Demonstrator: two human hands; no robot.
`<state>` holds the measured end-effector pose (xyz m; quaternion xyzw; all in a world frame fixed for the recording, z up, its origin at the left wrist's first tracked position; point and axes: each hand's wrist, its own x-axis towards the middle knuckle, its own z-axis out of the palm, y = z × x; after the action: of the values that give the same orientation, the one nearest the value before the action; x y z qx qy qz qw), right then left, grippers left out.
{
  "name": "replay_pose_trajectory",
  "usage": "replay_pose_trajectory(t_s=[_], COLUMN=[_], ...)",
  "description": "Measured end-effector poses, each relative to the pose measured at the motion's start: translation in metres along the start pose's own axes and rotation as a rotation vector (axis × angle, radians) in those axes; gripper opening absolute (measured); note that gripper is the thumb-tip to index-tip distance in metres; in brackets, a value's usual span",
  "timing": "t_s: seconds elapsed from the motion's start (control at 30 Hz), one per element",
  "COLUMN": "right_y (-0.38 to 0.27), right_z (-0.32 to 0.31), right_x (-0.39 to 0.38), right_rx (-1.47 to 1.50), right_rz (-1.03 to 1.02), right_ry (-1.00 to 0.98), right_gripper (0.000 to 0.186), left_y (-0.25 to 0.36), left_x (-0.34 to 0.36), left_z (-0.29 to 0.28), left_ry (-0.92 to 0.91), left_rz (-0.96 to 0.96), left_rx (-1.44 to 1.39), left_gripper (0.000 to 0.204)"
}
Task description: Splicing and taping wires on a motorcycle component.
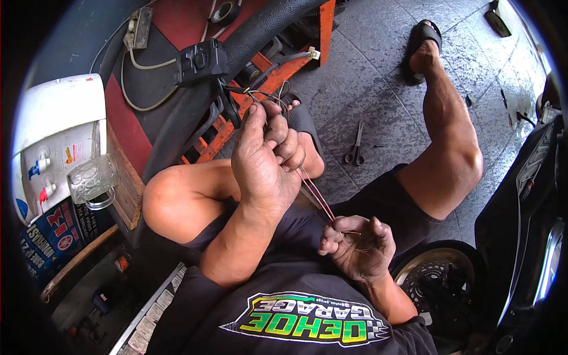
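Observation:
My left hand [269, 151] is raised in the middle, its fingers curled round thin wires [251, 93] just below a black handlebar switch housing [201, 62]. A pair of reddish wires [318, 196] runs from beneath that hand down to my right hand [362, 245]. There, palm up, my bent fingers hold the wires' lower end. Frayed bare copper strands [360, 251] fan out over the palm. The exact grip of the right fingertips is partly hidden. A loose dark loop of wire [285, 89] stands above the left fingertips.
Scissors [356, 145] lie on the grey tiled floor [361, 65] beyond my hands. An orange metal frame [266, 81] stands beside a red and black bench [136, 71]. At left, a glass mug [93, 180] is by a white water dispenser [65, 115]. A motorcycle wheel [438, 275] is at lower right.

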<state>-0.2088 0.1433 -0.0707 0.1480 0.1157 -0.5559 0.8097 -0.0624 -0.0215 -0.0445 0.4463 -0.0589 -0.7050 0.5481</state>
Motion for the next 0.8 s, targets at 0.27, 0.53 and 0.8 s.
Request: replay_pose_trajectory(t_s=[0.27,0.53,0.8], right_y=[0.003,0.002,0.003], right_z=[-0.001,0.006,-0.002], right_x=[0.000,-0.008,0.002], right_rx=[0.000,-0.126,-0.197], right_rz=[0.008,-0.032,-0.017], right_ry=[-0.067,0.055,0.028], right_gripper=[0.068,0.066,0.065], left_y=[-0.007,-0.016,0.000], left_x=[0.005,0.005,0.009], left_z=[0.000,0.005,-0.007], left_ry=[0.007,0.081,-0.036], left_rz=[0.134,0.062,0.001], left_rx=[0.114,-0.030,-0.072], left_gripper=[0.025,0.031,0.028])
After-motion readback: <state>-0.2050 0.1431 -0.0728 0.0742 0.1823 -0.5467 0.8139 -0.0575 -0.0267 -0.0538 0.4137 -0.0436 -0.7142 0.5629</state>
